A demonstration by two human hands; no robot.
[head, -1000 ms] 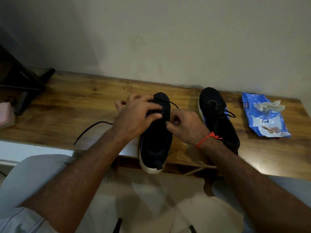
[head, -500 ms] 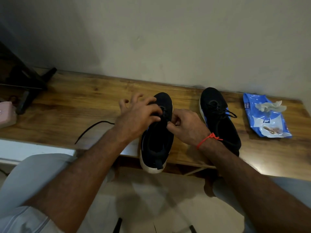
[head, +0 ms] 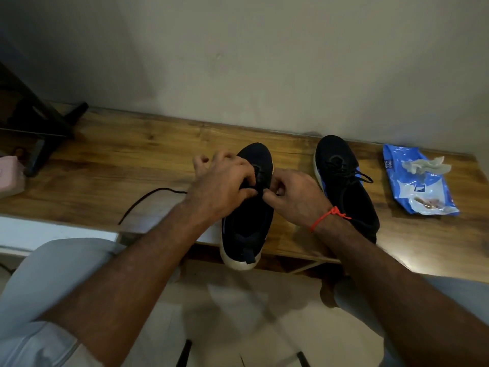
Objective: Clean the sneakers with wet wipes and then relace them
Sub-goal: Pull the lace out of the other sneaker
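The sneaker [head: 248, 215] sits at the bench [head: 105, 165] front edge, both hands [head: 222, 186] [head: 296, 197] pinching its lace [head: 148, 200], the second sneaker [head: 344, 186] at 3 o'clock, beyond it a wipe [head: 423, 165] atop the pack [head: 418, 186].

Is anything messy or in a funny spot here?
Yes. The near sneaker sticks its heel past the table edge, its black lace trails loose, and a crumpled used wipe sits on the wipes pack.

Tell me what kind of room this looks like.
Probably a room at home, not a workshop: a wooden table against a plain wall, tiled floor, and a pack of wet wipes beside the sneakers.
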